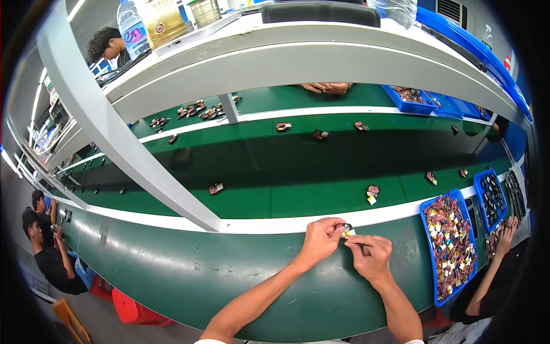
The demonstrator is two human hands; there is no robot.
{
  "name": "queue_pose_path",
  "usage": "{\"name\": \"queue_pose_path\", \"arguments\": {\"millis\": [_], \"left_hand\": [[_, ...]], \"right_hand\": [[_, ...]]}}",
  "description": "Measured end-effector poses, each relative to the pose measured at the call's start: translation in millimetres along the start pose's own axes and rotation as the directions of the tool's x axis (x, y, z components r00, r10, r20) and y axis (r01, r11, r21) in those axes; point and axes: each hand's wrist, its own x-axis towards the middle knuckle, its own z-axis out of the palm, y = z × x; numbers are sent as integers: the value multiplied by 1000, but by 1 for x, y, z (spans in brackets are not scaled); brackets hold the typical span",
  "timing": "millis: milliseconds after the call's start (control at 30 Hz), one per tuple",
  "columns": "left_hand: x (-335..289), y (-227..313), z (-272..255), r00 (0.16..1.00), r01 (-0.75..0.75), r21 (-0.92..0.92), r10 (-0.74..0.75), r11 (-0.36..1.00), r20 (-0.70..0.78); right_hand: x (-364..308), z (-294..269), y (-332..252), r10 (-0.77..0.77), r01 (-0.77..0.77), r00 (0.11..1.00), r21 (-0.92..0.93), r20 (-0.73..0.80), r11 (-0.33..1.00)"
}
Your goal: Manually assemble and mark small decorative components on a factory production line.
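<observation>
Steadily brace the small black-and-white component (347, 232), gripped by the left hand (323, 241) and pinched at its near side by the right hand (372, 255), over the near green surface (200, 258), left of the blue tray (428, 253), using light fingertip pressure.

Around eleven o'clock, a clear bottle (133, 33), a gold package (160, 22) and a metal tin (205, 11) cluster at the raised pale shelf (321, 60); near half past twelve lies a long black object (321, 15); toward half past seven stands a red stool (130, 308); just past eight sits a person in black (54, 269).
</observation>
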Motion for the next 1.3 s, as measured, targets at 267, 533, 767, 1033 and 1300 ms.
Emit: {"name": "queue_pose_path", "arguments": {"millis": [267, 533, 767, 1033, 1300], "left_hand": [[40, 7, -37, 966, -63, -29, 54, 998, -254], [78, 9, -110, 766, 172, 762, 402, 625, -503], [88, 18, -62, 821, -343, 622, 546, 704, -165], [133, 44, 15, 886, -462, 480, 407, 746, 221], [159, 36, 18, 900, -427, 658, 222, 620, 375]], "right_hand": [[3, -5, 9, 78, -50, 970, 122, -232, 991], [3, -9, 12, 61, -43, 974, 85, -217, 995], [4, -4, 5, 55, -37, 977, 91, -207, 995], [-1, -7, 8, 80, -71, 979, 52, -189, 996], [-4, 4, 23, 47, -26, 965, 85, -259, 996]]}}
